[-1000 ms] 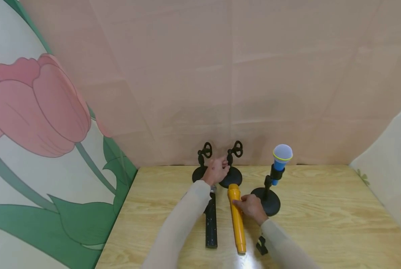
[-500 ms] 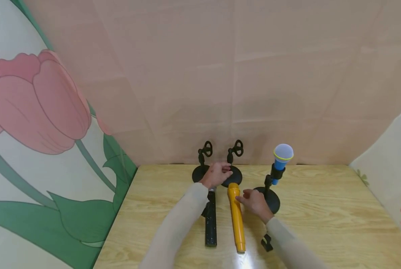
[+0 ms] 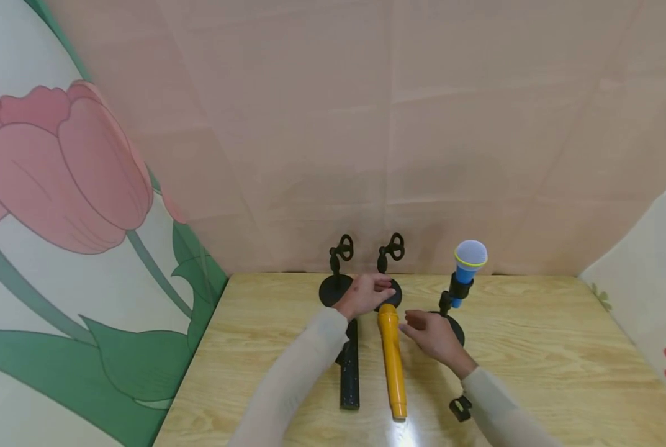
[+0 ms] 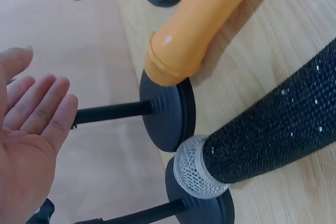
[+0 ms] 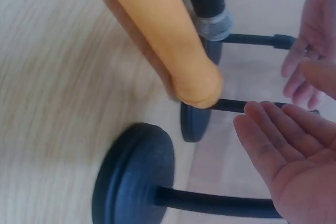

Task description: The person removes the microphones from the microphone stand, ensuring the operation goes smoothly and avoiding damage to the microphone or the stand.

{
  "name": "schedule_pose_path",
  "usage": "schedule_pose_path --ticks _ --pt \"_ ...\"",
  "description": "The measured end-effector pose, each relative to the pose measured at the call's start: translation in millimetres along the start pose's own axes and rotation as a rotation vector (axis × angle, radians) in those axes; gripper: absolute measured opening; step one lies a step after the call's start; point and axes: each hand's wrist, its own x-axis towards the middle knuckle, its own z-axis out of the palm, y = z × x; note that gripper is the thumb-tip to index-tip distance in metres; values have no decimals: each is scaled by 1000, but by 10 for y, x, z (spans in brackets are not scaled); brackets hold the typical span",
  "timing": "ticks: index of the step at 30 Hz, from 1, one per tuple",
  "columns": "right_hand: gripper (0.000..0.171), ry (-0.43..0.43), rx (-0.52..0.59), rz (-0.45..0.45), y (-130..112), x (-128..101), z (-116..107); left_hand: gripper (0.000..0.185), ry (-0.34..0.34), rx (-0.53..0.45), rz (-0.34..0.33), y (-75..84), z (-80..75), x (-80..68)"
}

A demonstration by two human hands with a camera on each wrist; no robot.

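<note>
My left hand (image 3: 365,294) hovers with relaxed fingers over the base of the middle microphone stand (image 3: 391,292), holding nothing. Beside the yellow microphone (image 3: 392,366), my right hand (image 3: 432,334) is held apart from it, fingers loosely extended and the palm bare in the right wrist view. The yellow microphone lies on the table, head toward the wall. Left of it lies a black sparkly microphone (image 3: 350,372), whose silver mesh head (image 4: 195,167) shows in the left wrist view. A blue microphone (image 3: 467,264) sits in the clip of the right stand (image 3: 455,329), partly hidden by my right hand.
A left microphone stand (image 3: 335,287) with an unfilled clip stands near the back edge of the wooden table (image 3: 545,347). Behind rises a wall covered in pinkish cloth (image 3: 288,155). A tulip-patterned panel (image 3: 87,174) borders the left side.
My right hand has drawn away from the yellow microphone, moving right and toward me. The left hand has shifted slightly right, away from the middle stand's post, its fingers straighter.
</note>
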Motion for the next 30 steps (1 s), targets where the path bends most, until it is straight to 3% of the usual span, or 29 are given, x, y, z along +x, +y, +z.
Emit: schedule_pose_path --ticks 12,20,30 --pt "37 33 56 -112 -80 -141 -386 35 -23 -36 71 157 108 -79" --pt "33 4 30 -119 -68 -214 -643 35 -16 -41 137 253 180 -165" --pt "36 14 -5 -106 16 -292 -982 38 14 -55 163 319 245 -222"
